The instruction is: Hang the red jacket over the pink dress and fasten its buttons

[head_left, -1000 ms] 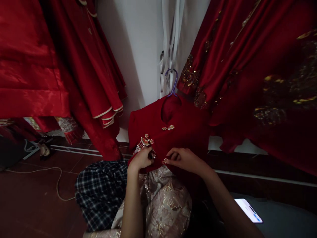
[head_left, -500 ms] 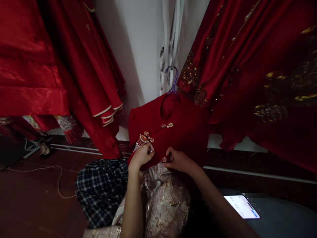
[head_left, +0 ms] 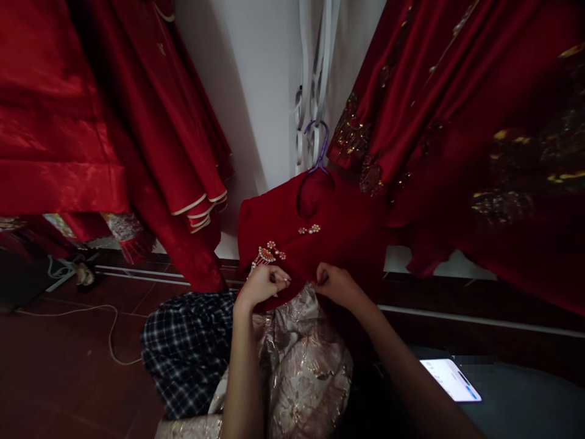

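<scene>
A red top [head_left: 347,250] hangs in front of me on a purple hanger [head_left: 322,146], with its lower part over my lap. My left hand [head_left: 264,285] is closed in a pinch at the top's front, just below a beaded fan-shaped ornament [head_left: 265,255] with dangling beads. My right hand [head_left: 337,285] pinches the top's lower edge, apart from my left; its fingertips partly hide what lies between them. Another flower-and-pearl ornament [head_left: 309,229] sits below the neckline. Under both hands spreads a pale gold-patterned cloth [head_left: 304,360].
Red garments [head_left: 173,122] hang at left, and red gold-embroidered garments [head_left: 425,140] at right. A white metal stand [head_left: 304,79] holds the hanger. A lit phone [head_left: 450,379] lies at lower right. Dark checked cloth [head_left: 187,353] is at lower left, near a floor cable [head_left: 111,329].
My right hand has moved up and slightly right, and the top's lower edge has risen near it. The small flower ornament by its fingertips is now mostly hidden. My left hand has shifted slightly.
</scene>
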Motion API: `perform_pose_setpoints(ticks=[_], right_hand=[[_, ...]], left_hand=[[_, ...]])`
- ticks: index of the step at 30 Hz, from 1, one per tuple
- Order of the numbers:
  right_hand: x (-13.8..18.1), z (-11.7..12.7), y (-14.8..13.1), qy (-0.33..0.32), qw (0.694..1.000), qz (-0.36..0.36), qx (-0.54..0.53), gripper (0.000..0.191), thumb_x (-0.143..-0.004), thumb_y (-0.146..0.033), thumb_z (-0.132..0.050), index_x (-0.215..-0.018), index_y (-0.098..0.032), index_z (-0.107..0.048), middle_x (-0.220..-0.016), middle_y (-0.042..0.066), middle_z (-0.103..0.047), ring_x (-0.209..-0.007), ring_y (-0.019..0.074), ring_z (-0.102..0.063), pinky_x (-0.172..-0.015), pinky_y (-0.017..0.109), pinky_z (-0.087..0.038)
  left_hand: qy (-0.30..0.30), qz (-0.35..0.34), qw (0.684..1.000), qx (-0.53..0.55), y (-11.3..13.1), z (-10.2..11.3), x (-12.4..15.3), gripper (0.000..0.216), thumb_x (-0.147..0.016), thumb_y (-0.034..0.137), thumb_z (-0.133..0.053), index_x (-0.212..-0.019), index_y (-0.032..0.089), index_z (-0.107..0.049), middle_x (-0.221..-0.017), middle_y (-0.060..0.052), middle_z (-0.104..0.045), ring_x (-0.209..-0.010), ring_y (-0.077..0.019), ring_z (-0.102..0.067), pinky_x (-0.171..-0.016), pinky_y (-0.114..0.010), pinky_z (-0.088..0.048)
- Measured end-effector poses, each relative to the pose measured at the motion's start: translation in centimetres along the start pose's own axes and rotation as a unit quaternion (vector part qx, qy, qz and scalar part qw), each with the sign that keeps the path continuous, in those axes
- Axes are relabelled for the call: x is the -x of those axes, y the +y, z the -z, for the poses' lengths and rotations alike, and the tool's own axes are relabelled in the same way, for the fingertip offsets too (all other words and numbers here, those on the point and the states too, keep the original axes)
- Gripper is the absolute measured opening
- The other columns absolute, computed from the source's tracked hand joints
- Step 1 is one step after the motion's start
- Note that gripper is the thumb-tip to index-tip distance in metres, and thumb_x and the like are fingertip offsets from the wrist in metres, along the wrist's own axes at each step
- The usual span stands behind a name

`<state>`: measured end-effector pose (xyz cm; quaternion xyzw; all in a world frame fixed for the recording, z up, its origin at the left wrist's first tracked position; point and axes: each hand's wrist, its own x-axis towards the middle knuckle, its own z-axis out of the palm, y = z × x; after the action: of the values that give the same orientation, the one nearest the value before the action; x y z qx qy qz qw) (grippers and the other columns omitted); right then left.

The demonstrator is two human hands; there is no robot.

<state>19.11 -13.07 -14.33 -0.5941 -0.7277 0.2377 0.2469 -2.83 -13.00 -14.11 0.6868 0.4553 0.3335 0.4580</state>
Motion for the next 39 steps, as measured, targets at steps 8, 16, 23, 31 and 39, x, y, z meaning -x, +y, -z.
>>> perform_pose_setpoints(ticks=[8,16,23,31,39], right_hand=[[-0.4,2.9,-1.2,0.282,0.934,0.046,-0.213,0.025,-0.074,-0.04,-0.059,-0.087,-0.021,-0.048,-0.087,0.006,-0.062,-0.075,0.0159,-0.062,-0.064,0.026,-0.048],[0.0,-1.1,-3.3,0.082,0.967,0.08,-0.226,0.022,-0.073,-0.032,-0.062,-0.092,-0.021,-0.062,-0.083,0.003,-0.066,-0.076,0.0145,-0.063,-0.067,0.026,-0.051],[-0.6,-2.3,-2.1,0.04,0.959,0.033,-0.279,0.026,-0.072,-0.035,-0.062,-0.093,-0.02,-0.063,-0.085,0.005,-0.068,-0.075,0.0166,-0.064,-0.045,0.021,-0.05],[-0.4,-2.0,-2.8,0.071,0.965,0.082,-0.238,0.019,-0.073,-0.031,-0.061,-0.089,-0.02,-0.064,-0.085,0.003,-0.068,-0.079,0.0148,-0.064,-0.056,0.021,-0.051],[-0.5,-2.0,-2.7,0.069,0.968,0.09,-0.225,0.017,-0.074,-0.029,-0.06,-0.088,-0.02,-0.064,-0.084,0.002,-0.068,-0.078,0.0134,-0.063,-0.067,0.024,-0.051]], left_hand=[[0.02,-0.024,0.999,0.04,1.1,-0.9,-0.4,0.019,-0.07,0.023,-0.059,-0.085,0.012,-0.067,-0.074,-0.006,-0.065,-0.063,-0.0115,-0.059,-0.05,-0.022,-0.053],[0.104,0.005,0.992,0.075,0.4,-0.7,-1.0,0.016,-0.066,0.022,-0.063,-0.077,0.011,-0.065,-0.067,-0.006,-0.067,-0.059,-0.0128,-0.061,-0.056,-0.024,-0.052],[0.043,0.035,0.996,0.067,0.0,-0.8,-1.0,0.02,-0.062,0.016,-0.064,-0.081,0.01,-0.066,-0.076,-0.007,-0.07,-0.066,-0.0135,-0.064,-0.061,-0.022,-0.05],[0.082,0.035,0.995,0.036,0.0,-1.0,-1.1,0.022,-0.067,0.029,-0.063,-0.077,0.01,-0.068,-0.071,-0.007,-0.069,-0.062,-0.0137,-0.063,-0.057,-0.021,-0.048],[0.09,0.038,0.994,0.044,0.2,-1.0,-1.1,0.022,-0.061,0.024,-0.067,-0.078,0.009,-0.066,-0.078,-0.008,-0.07,-0.067,-0.014,-0.063,-0.059,-0.02,-0.047]])
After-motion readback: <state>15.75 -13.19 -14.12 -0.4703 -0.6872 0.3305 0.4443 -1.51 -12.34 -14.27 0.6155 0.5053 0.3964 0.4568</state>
